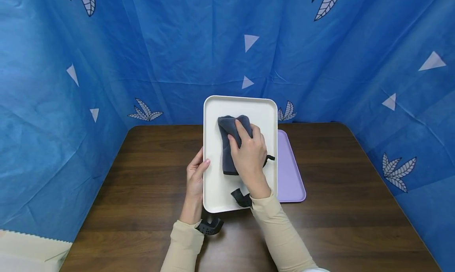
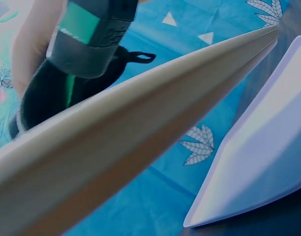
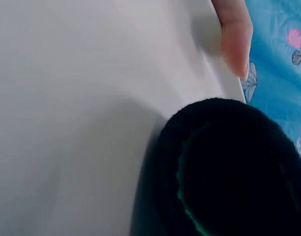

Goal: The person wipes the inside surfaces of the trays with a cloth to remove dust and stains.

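Note:
A white rectangular tray point(image 1: 217, 193) is held up off the table, its inner face toward the head camera. My left hand point(image 1: 194, 177) grips its left edge, thumb over the rim and fingers behind. My right hand point(image 1: 249, 153) holds a folded dark grey cloth point(image 1: 229, 157) against the tray's inner face, fingers bent over the fabric. The left wrist view shows the tray point(image 2: 140, 113) edge-on with the dark cloth point(image 2: 37, 103) behind it. In the right wrist view the cloth point(image 3: 229, 162) looks almost black, near the left thumb point(image 3: 236, 44).
A purple tray point(image 1: 289, 173) lies on the brown wooden table point(image 1: 156, 165), partly hidden behind the white tray. Blue patterned fabric point(image 1: 177, 46) hangs around the table's back and sides. Black camera mounts point(image 1: 210, 227) sit at the wrists.

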Demonstrator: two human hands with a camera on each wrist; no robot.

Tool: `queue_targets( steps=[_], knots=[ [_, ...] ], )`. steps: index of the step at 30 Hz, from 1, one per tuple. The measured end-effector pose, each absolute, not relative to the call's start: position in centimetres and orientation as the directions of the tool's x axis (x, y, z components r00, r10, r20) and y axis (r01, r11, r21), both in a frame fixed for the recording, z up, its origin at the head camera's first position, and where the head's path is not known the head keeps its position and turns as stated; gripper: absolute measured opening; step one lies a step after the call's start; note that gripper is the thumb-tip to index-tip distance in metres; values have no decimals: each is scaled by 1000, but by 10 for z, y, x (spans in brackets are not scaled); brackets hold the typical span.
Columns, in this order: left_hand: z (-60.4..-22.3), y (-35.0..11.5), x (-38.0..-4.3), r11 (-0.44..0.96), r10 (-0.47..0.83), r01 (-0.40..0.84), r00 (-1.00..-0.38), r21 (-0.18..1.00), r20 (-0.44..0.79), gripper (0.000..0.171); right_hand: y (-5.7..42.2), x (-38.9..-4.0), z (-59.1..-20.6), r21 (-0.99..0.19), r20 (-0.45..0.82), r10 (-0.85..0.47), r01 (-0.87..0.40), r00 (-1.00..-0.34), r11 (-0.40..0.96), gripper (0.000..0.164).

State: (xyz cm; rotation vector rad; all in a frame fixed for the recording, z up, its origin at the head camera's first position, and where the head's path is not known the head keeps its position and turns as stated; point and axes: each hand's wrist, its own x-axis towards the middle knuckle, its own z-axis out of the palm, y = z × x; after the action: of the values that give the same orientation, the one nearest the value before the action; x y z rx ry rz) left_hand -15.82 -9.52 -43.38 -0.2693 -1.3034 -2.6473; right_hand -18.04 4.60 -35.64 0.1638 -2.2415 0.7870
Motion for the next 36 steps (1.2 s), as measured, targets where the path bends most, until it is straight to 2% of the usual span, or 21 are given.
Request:
queue_targets(
  steps=[14, 36],
  knots=[
    [-432, -92, -157, -612, -54, 223, -969, 759, 242, 51, 27, -171, -356, -397, 733, -3, -432, -680, 810, 41],
    [-435, -94, -159, -613, -70, 234, -968, 755, 243, 50, 53, -174, -361, -447, 705, 62, -375, -706, 812, 41]
  ],
)
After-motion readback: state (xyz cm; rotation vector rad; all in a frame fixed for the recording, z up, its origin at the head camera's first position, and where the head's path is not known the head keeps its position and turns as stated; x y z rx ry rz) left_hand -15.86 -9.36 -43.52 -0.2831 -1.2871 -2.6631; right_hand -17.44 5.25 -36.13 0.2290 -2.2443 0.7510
